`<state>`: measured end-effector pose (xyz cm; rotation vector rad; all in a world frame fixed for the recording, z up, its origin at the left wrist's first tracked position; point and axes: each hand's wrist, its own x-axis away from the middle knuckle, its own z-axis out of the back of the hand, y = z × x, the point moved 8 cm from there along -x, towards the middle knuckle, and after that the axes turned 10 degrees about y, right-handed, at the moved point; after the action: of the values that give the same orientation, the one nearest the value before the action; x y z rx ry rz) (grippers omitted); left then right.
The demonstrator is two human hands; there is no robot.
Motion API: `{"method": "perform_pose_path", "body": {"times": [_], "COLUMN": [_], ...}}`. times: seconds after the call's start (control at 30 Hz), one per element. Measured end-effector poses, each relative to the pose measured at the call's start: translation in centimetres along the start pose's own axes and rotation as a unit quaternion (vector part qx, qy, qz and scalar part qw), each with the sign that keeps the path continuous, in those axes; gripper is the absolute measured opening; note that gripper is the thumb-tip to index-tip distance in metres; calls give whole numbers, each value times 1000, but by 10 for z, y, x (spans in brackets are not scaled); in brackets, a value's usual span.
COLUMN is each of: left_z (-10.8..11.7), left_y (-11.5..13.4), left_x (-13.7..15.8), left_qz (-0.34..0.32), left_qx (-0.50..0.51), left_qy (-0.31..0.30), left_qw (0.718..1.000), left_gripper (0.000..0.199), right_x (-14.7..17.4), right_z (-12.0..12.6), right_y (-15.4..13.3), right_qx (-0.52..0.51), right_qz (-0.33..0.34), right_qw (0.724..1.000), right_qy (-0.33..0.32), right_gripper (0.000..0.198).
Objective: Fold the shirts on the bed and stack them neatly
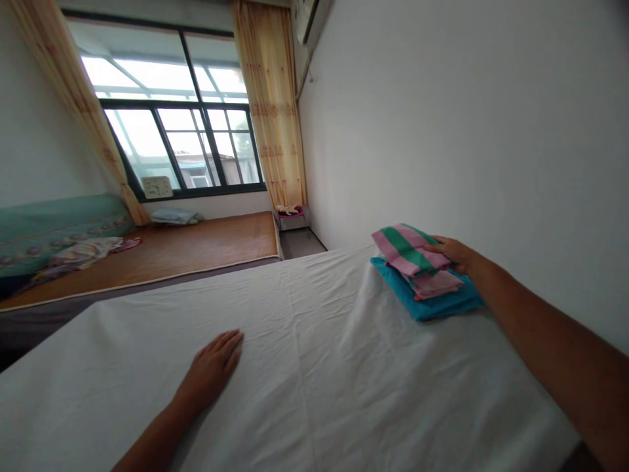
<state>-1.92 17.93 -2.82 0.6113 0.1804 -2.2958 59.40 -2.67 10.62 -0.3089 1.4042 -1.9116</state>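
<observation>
My left hand (216, 364) lies flat on the white sheet (265, 393), palm down and empty, with its fingers stretched out. To the right, my right hand (453, 254) grips the edge of a folded pink-and-green striped cloth (405, 248), thumb on top and some fingers hidden. The striped cloth sits tilted over the stack beneath it. Under it are a folded pink cloth (437, 285) and, at the bottom, a folded blue cloth (427, 308) resting on the sheet near the wall. Whether these are garments, I cannot tell.
Beyond the white-sheeted surface stands a low bed with a brown mat (211, 242), a crumpled cloth (93, 249) and a pale blue folded item (175, 216). A white wall (442, 131) borders the right side. A small stool (289, 212) stands in the far corner by the curtain (272, 111).
</observation>
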Motion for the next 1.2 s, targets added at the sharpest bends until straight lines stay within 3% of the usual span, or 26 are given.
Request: {"method": "perform_pose_path", "body": {"times": [0.1,0.17,0.23,0.3,0.37,0.5,0.6,0.67,0.8,0.93,1.2], "left_z": [1,1,2,3,4,5,9,11,16,22,21], "left_y": [0,1,1,2,3,5,9,10,13,14,13], "left_x": [-3,-4,-4,-4,-4,-3,-3,-3,-3,-2,1], "left_qz": [0,-2,-8,-11,-10,-1,4,10,29,59,94], "left_qx": [-2,-8,-17,-23,-28,-30,-24,-21,-13,5,28], "left_qy": [11,11,9,8,4,-7,-3,-3,-2,22,41], "left_qw": [1000,1000,1000,1000,1000,1000,1000,1000,999,998,994], "left_gripper": [45,45,46,46,46,46,45,44,44,42,41], "right_x": [-3,3,13,27,34,36,62,98,167,192,177], "right_z": [32,30,6,-30,-57,-87,-133,-181,-241,-252,-251], "right_y": [36,37,24,15,18,8,-32,-47,-35,-5,4], "right_qx": [246,323,376,426,461,477,387,313,234,224,221], "right_qz": [18,70,183,289,312,278,364,429,444,436,431], "right_qw": [966,936,899,852,828,831,845,847,855,840,834], "right_qy": [72,121,130,96,60,69,65,-16,-131,-233,-265], "right_gripper": [45,48,48,45,44,44,43,42,44,49,47]}}
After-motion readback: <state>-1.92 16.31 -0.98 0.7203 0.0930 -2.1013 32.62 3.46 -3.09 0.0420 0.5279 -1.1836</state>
